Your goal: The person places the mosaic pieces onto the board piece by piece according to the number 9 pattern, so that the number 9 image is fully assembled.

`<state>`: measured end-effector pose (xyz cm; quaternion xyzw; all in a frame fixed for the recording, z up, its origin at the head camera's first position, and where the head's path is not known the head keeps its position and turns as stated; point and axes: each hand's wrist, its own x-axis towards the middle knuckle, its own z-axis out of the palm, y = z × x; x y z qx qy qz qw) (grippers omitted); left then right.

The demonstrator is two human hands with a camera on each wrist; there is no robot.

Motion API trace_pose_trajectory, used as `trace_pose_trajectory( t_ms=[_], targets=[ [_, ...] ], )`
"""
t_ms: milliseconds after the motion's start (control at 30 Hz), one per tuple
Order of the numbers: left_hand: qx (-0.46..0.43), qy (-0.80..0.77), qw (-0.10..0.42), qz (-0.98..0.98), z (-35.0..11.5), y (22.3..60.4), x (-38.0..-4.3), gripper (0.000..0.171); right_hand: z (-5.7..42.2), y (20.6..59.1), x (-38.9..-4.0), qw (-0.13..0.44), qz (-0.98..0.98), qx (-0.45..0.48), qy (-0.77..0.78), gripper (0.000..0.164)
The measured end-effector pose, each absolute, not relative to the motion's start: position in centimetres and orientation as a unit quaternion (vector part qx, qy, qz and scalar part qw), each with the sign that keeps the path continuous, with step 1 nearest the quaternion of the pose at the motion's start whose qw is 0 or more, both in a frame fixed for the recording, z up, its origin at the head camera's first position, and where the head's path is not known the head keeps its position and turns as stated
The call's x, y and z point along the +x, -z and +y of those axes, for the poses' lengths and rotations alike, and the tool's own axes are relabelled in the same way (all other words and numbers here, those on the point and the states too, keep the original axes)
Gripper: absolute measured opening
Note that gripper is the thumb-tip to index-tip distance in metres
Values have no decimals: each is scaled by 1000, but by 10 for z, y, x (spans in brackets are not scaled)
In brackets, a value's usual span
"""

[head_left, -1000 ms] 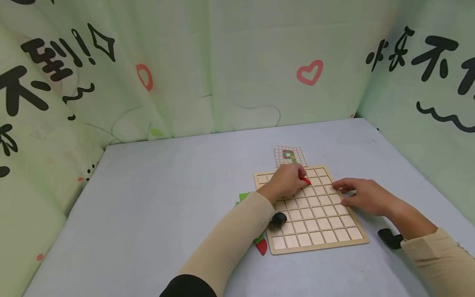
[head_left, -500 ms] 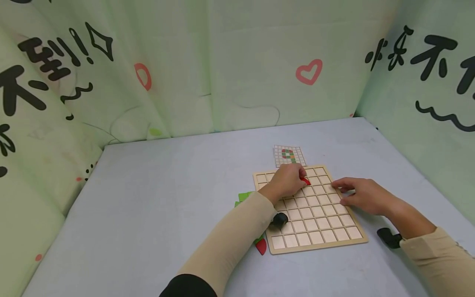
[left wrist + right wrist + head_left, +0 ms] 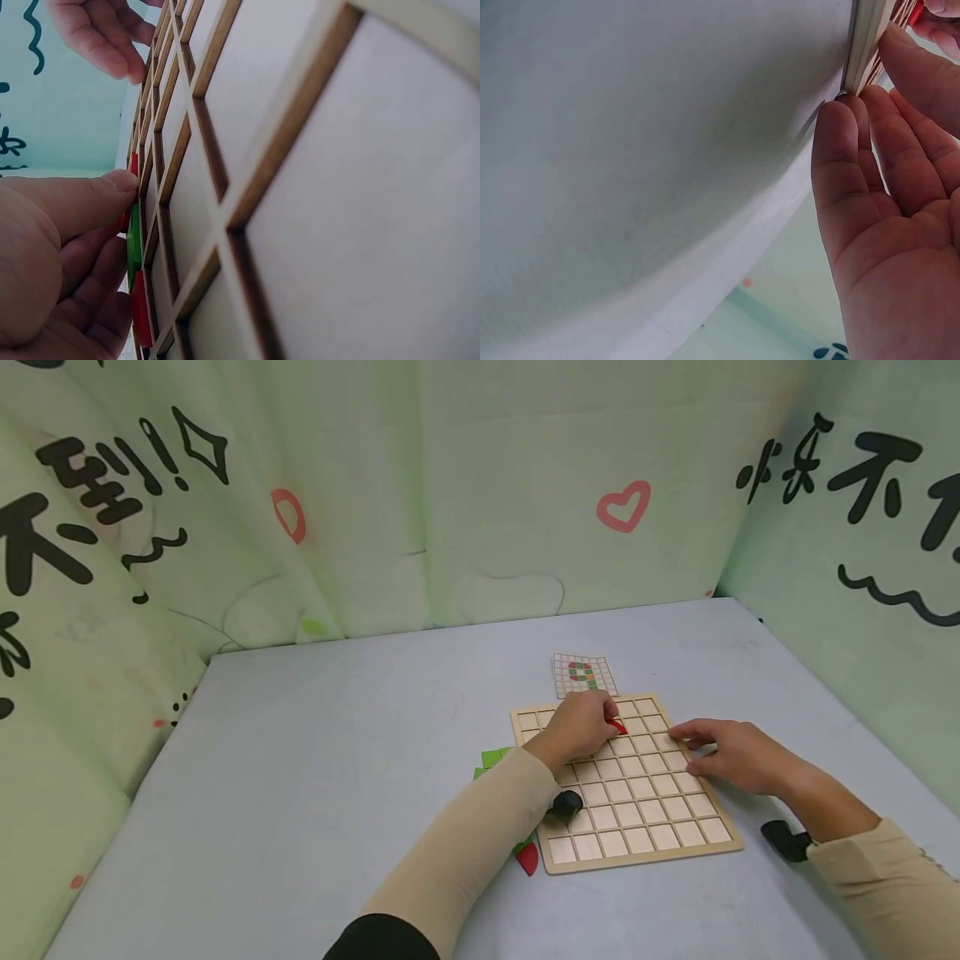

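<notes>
My left hand is over the upper part of the wooden grid board, its thumb and fingers pinching a small red piece with a curved edge. In the left wrist view the thumb presses the red piece at a cell; a green piece and another red piece sit in line beside it, partly behind the fingers. My right hand rests its fingertips and thumb against the board's right edge. The right wrist view shows those fingers fairly straight against the board's rim.
A patterned card with a small red, green and orange design lies just beyond the board. Left of the board are loose green pieces and a red piece, partly hidden by the left sleeve. Printed curtains enclose the white table.
Both hands hold nearly the same places. Only a very slight shift of the whole head view shows.
</notes>
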<state>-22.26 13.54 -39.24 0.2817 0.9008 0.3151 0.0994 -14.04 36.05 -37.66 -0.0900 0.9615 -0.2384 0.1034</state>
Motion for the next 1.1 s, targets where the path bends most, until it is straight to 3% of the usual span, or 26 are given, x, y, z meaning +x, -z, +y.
trace_pose_trajectory(
  t_ms=[533, 1100],
  targets=[
    [290, -308, 113, 899, 134, 392, -223, 19, 360, 377, -141, 99, 962, -92, 238, 49],
    [305, -327, 163, 880, 126, 386, -230, 31, 361, 378, -141, 98, 961, -96, 239, 49]
  ],
)
